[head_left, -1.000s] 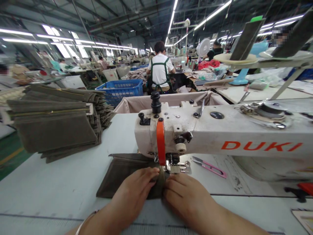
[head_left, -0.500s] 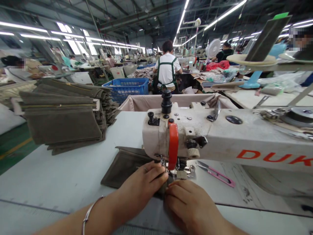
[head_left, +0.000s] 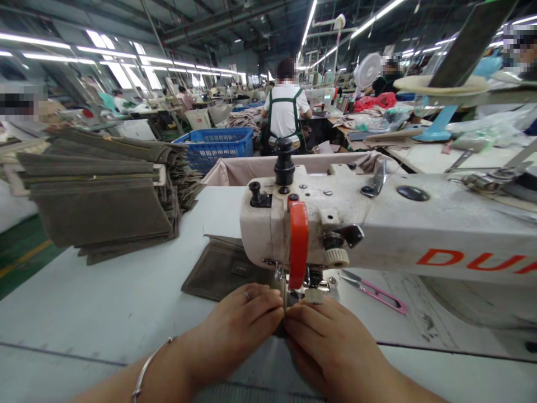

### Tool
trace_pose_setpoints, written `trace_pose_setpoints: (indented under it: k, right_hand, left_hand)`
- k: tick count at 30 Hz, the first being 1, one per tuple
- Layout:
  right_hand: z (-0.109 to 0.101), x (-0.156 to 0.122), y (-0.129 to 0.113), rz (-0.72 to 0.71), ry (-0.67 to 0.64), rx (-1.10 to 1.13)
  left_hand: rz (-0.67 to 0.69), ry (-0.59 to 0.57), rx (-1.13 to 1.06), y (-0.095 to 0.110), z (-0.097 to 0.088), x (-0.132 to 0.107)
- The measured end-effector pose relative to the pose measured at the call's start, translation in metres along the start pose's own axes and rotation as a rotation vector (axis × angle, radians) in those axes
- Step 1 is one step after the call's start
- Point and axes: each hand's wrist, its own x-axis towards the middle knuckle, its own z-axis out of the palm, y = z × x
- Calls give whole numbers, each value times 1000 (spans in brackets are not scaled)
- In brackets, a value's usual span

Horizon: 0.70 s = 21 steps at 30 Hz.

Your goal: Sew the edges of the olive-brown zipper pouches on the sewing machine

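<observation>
A dark olive fabric piece (head_left: 220,268) lies flat on the white table under the head of a white sewing machine (head_left: 377,224) with an orange guard. My left hand (head_left: 235,330), with a thin bracelet on the wrist, presses on the fabric just left of the needle, fingers closed together. My right hand (head_left: 327,341) presses beside it on the right, fingertips pinched at the fabric's edge right below the presser foot. The two hands touch each other at the fingertips. Part of the fabric is hidden under them.
A tall stack of the same olive pieces (head_left: 100,196) sits at the left. Pink thread snips (head_left: 377,291) lie right of the needle. A beige cloth bin (head_left: 260,168) and a blue basket (head_left: 218,145) stand behind the table. A person in a green apron (head_left: 285,112) works farther back.
The fabric piece has slid away from me under the machine. Both hands have drawn closer together at the needle, and the view has shifted slightly.
</observation>
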Motion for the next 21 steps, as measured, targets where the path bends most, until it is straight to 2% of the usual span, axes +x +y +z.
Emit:
trace_pose_setpoints:
  k: [5, 12, 17, 21]
  right_hand:
    - [-5, 0, -1, 36, 28, -31]
    - [-5, -2, 0, 45, 14, -21]
    - [-5, -2, -1, 52, -8, -13]
    - [-5, -2, -1, 49, -9, -12]
  left_hand:
    - [-52, -47, -75, -4, 4, -2]
    - [-73, 31, -88, -5, 8, -3]
    - [-55, -2, -134, -2, 6, 5]
    - [-56, 33, -115, -1, 4, 8]
